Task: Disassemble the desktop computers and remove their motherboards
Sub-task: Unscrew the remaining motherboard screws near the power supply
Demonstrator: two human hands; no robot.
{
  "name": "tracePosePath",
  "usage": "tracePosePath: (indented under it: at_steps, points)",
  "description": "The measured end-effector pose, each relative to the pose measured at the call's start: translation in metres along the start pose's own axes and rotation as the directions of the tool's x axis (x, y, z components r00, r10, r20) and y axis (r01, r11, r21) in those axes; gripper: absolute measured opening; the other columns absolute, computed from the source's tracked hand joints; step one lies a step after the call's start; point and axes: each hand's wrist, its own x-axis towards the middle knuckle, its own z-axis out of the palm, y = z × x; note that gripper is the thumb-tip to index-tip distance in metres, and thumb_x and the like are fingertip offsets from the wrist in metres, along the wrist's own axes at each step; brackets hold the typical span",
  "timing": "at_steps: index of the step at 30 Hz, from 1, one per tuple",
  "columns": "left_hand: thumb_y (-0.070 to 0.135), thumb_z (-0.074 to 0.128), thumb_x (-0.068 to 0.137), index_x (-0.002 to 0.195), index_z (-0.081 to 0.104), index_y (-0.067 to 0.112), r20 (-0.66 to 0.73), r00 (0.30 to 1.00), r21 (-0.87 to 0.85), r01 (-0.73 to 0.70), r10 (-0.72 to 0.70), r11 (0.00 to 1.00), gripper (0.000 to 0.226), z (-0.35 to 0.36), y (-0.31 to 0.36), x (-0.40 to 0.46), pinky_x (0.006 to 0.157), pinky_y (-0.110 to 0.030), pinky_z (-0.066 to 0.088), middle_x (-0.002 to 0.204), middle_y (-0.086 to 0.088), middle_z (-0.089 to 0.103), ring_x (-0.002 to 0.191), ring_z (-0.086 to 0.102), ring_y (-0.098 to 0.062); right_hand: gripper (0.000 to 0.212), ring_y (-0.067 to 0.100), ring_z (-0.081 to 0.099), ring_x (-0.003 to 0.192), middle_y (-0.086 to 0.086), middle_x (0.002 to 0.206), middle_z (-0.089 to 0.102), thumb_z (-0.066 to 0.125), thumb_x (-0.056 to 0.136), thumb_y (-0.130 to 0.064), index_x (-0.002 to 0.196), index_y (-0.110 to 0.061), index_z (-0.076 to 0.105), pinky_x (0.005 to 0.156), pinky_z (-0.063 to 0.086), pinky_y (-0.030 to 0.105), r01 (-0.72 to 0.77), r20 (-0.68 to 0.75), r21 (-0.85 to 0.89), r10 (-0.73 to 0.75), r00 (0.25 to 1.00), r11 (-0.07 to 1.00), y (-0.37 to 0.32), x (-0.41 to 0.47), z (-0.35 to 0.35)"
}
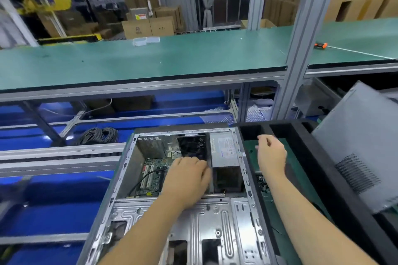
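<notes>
Open case lies flat before me; motherboard still seated inside, left of the PSU. My left hand reaches in beside the fan, grip hidden. My right hand hovers loosely curled, empty, over the tray. Best to free cables before lifting. PSU label unreadable.

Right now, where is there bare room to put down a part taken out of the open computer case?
The green shelf above is mostly bare between the clear plastic boxes and the aluminium post. The green mat inside the black foam frame is partly free, with small parts on it. The computer case is crowded with both hands nearby.
</notes>
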Motion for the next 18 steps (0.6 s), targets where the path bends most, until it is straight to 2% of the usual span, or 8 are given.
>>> tracePosePath:
  at_steps: [2,3,4,6,8,10,14,18]
  points:
    - [0.044,0.029,0.103,0.085,0.055,0.027,0.054,0.993,0.046,0.099,-0.102,0.994,0.035,0.002,-0.014,-0.026,0.095,-0.038,0.041,0.090,0.005,0.063,0.092,0.060,-0.023,0.029,0.021,0.056,0.098,0.005,0.116,0.064,0.046,0.100,-0.027,0.116,-0.015,0.067,0.084,0.042,0.031,0.265,0.192,-0.150,-0.235,0.953,0.952,-0.026,0.010,0.023]
    - [0.046,0.027,0.104,0.089,0.059,0.026,0.084,0.985,0.086,0.146,-0.153,0.986,0.040,0.005,-0.020,-0.037,0.095,-0.038,0.040,0.094,0.003,0.066,0.095,0.061,-0.024,0.034,0.022,0.055,0.111,0.005,0.128,0.058,0.046,0.101,-0.028,0.128,-0.015,0.062,0.094,0.042,0.032,0.353,0.323,-0.213,-0.275,0.906,0.911,-0.034,0.015,0.035]
    - [0.049,0.026,0.104,0.090,0.061,0.024,0.104,0.972,0.103,0.198,-0.208,0.975,0.045,0.008,-0.027,-0.047,0.095,-0.037,0.038,0.095,0.002,0.067,0.096,0.061,-0.025,0.040,0.024,0.053,0.121,0.006,0.138,0.053,0.047,0.100,-0.028,0.137,-0.015,0.056,0.102,0.043,0.036,0.400,0.441,-0.276,-0.255,0.861,0.874,-0.040,0.020,0.046]
    - [0.054,0.022,0.104,0.077,0.055,0.021,0.154,0.947,0.061,0.275,-0.281,0.960,0.054,0.014,-0.037,-0.057,0.093,-0.038,0.037,0.079,0.002,0.063,0.081,0.059,-0.025,0.045,0.028,0.050,0.126,0.010,0.143,0.049,0.049,0.099,-0.030,0.139,-0.010,0.052,0.105,0.043,0.044,0.461,0.565,-0.410,-0.178,0.806,0.787,-0.042,0.030,0.062]
    - [0.056,0.020,0.104,0.065,0.046,0.020,0.148,0.941,0.052,0.301,-0.305,0.952,0.059,0.017,-0.040,-0.060,0.093,-0.038,0.037,0.064,0.004,0.051,0.067,0.049,-0.023,0.045,0.029,0.047,0.127,0.012,0.138,0.053,0.047,0.099,-0.035,0.134,-0.007,0.052,0.104,0.043,0.046,0.554,0.610,-0.505,-0.180,0.771,0.661,-0.040,0.036,0.069]
    - [0.053,0.019,0.104,0.063,0.046,0.019,0.105,0.943,0.049,0.313,-0.317,0.948,0.060,0.020,-0.040,-0.059,0.090,-0.038,0.039,0.063,0.003,0.052,0.064,0.046,-0.023,0.047,0.029,0.044,0.128,0.012,0.135,0.053,0.043,0.100,-0.041,0.134,-0.008,0.050,0.104,0.042,0.044,0.612,0.638,-0.545,-0.190,0.746,0.572,-0.040,0.041,0.071]
    - [0.050,0.021,0.103,0.067,0.054,0.019,0.043,0.944,0.048,0.326,-0.328,0.944,0.058,0.026,-0.048,-0.055,0.061,-0.033,0.036,0.066,0.001,0.062,0.062,0.057,-0.025,0.049,0.031,0.045,0.125,0.011,0.130,0.054,0.045,0.101,-0.045,0.136,-0.011,0.050,0.103,0.042,0.044,0.618,0.622,-0.539,-0.225,0.750,0.573,-0.040,0.042,0.076]
    - [0.051,0.020,0.101,0.060,0.049,0.017,0.058,0.954,0.027,0.292,-0.293,0.956,0.061,0.028,-0.060,-0.048,0.056,-0.031,0.036,0.056,0.006,0.048,0.054,0.049,-0.021,0.046,0.031,0.043,0.125,0.011,0.129,0.055,0.043,0.102,-0.042,0.135,-0.011,0.052,0.103,0.041,0.044,0.598,0.586,-0.567,-0.232,0.776,0.567,-0.039,0.037,0.075]
